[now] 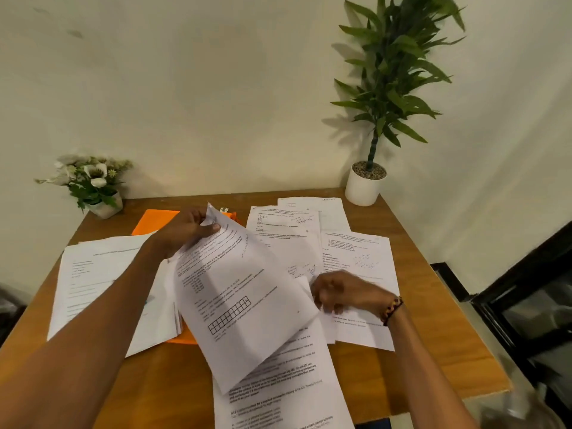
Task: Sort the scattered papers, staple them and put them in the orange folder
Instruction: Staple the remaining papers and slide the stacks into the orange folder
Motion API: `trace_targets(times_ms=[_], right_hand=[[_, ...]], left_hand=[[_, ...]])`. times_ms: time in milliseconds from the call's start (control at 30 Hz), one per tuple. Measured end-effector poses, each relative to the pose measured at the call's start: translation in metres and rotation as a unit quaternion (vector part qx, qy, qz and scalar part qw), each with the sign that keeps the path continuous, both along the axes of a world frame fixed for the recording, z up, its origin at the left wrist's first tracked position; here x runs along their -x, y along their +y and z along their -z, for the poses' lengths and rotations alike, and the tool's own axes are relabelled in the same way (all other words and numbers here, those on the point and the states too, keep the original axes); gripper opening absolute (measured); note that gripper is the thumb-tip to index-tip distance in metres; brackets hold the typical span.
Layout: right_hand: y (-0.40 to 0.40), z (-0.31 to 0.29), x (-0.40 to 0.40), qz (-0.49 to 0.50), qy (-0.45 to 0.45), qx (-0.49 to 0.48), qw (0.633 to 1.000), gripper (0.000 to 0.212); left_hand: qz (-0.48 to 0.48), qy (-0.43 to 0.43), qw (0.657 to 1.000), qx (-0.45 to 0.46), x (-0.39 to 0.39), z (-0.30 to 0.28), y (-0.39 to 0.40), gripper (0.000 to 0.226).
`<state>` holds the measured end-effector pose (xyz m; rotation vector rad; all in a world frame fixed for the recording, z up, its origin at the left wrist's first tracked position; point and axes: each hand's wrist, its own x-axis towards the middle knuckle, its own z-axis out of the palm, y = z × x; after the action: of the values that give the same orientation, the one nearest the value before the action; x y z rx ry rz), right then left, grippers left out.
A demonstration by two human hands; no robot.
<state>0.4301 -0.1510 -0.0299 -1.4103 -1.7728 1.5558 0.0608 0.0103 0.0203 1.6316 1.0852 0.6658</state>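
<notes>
L hand (188,230) is pinching top edge of a printed sheet (244,305), lifting it over the orange folder (154,221); R hand (343,292) is curling on the sheet's right corner, grip blurry.

Home desk (433,305) — papers (356,264), potted plant (393,72)

Matt white printed paper sheets (356,264) cover a smooth wooden table (433,351) with a warm, low-sheen finish. A smooth orange folder (154,221) lies beneath the sheets. A glossy white pot (362,187) is topped with rough gravel. A bead bracelet (391,309), seemingly glossy, circles one wrist.
</notes>
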Motion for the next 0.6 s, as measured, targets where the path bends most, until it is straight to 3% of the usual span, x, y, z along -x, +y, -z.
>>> trace_targets(times_ms=[67, 133, 167, 267, 367, 400, 500, 600], right_hand=[[-0.012, 0.010, 0.012, -0.027, -0.057, -0.016, 0.998, 0.038], [-0.016, 0.022, 0.019, 0.006, -0.077, -0.055, 0.995, 0.053], [-0.017, 0.025, 0.021, 0.012, -0.082, -0.071, 0.994, 0.052], [-0.015, 0.024, 0.015, 0.045, -0.111, -0.081, 0.989, 0.017], [-0.013, 0.024, 0.007, 0.089, -0.105, -0.075, 0.988, 0.011], [-0.013, 0.023, 0.004, 0.097, -0.101, -0.073, 0.988, 0.004], [-0.011, 0.022, 0.000, 0.109, -0.103, -0.058, 0.987, 0.004], [-0.010, 0.019, 0.000, 0.115, -0.098, -0.045, 0.987, 0.027]], left_hand=[[-0.006, 0.012, 1.000, -0.004, -0.003, 0.007, 0.003, 0.012], [-0.006, 0.012, 1.000, -0.010, -0.006, 0.009, 0.002, 0.013], [-0.005, 0.013, 1.000, -0.011, -0.007, 0.008, 0.000, 0.013], [-0.038, 0.007, 0.999, -0.012, 0.002, 0.003, 0.003, 0.015], [-0.099, -0.009, 0.994, -0.043, 0.022, -0.013, 0.006, 0.005], [-0.104, -0.020, 0.993, -0.055, 0.029, -0.018, 0.008, 0.016], [-0.100, -0.040, 0.992, -0.065, 0.045, -0.031, 0.006, 0.042], [-0.087, -0.053, 0.993, -0.061, 0.054, -0.033, 0.004, 0.039]])
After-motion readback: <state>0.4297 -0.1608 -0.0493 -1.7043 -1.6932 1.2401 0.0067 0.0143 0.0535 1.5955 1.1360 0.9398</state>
